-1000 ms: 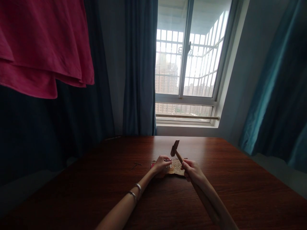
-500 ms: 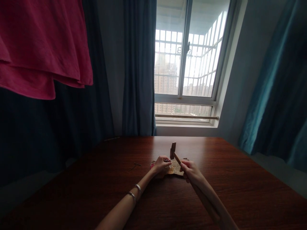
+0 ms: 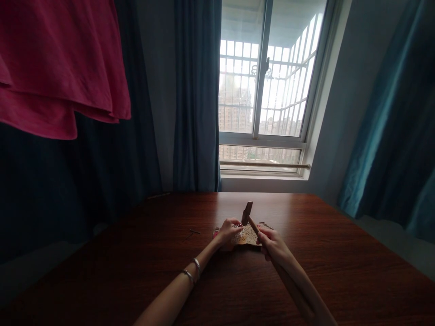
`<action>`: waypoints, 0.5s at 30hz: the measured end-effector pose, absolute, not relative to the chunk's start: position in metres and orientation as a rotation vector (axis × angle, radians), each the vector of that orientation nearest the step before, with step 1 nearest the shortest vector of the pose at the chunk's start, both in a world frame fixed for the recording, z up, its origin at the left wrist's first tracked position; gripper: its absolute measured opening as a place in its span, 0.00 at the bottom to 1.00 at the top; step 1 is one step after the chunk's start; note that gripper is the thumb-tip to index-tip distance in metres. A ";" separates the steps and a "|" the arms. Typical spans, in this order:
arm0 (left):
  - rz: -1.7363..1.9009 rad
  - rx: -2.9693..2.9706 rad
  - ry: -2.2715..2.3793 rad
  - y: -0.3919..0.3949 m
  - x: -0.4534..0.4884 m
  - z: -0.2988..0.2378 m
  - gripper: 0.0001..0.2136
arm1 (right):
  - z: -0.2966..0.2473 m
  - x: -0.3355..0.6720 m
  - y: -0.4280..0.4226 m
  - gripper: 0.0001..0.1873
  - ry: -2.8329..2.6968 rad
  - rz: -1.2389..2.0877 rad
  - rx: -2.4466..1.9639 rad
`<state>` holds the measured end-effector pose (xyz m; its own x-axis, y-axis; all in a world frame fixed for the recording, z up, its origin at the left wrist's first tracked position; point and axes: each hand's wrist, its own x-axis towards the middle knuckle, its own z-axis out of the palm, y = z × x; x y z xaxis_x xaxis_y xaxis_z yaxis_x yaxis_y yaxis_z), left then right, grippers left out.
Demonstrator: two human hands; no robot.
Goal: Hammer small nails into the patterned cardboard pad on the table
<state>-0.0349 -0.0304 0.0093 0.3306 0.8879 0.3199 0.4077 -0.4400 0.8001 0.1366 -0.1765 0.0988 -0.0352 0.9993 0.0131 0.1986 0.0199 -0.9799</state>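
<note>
My right hand (image 3: 272, 244) is closed around the wooden handle of a hammer (image 3: 247, 213), its dark head raised just above a board-like piece (image 3: 249, 235). That piece is pale tan, dotted with many small dark marks, and has an uneven front edge. On its left part rests my left hand (image 3: 230, 230), thumb and fingers pinched together close beside the hammer head. Whatever is between those fingertips is too small to make out. A reddish patch (image 3: 215, 232) shows at the left end of the piece, partly behind my left hand.
Thin dark sticks or pins (image 3: 194, 232) lie on the brown wooden table (image 3: 136, 271) to the left. Several small dark slender items (image 3: 267, 225) lie behind the dotted piece, at its right. A pink cloth (image 3: 68, 68) hangs at upper left. Beyond the table are curtains and a window (image 3: 260, 136).
The hammer head has shifted slightly right and tilted a little more. My left hand stays pinched in nearly the same spot, and the dotted piece looks unmoved.
</note>
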 end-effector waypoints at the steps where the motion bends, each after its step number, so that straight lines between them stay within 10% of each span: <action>1: 1.023 1.995 1.131 -0.030 -0.035 0.009 0.12 | 0.098 0.137 -0.177 0.20 -1.395 1.139 -1.303; 15: 1.018 2.003 1.110 -0.032 -0.034 0.010 0.11 | 0.079 0.146 -0.167 0.22 -1.116 1.225 -1.171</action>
<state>-0.0341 -0.0321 0.0098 0.3479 0.8802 0.3228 0.3980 -0.4504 0.7992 0.1458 -0.1673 0.0786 0.0382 0.9992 -0.0092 -0.0836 -0.0060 -0.9965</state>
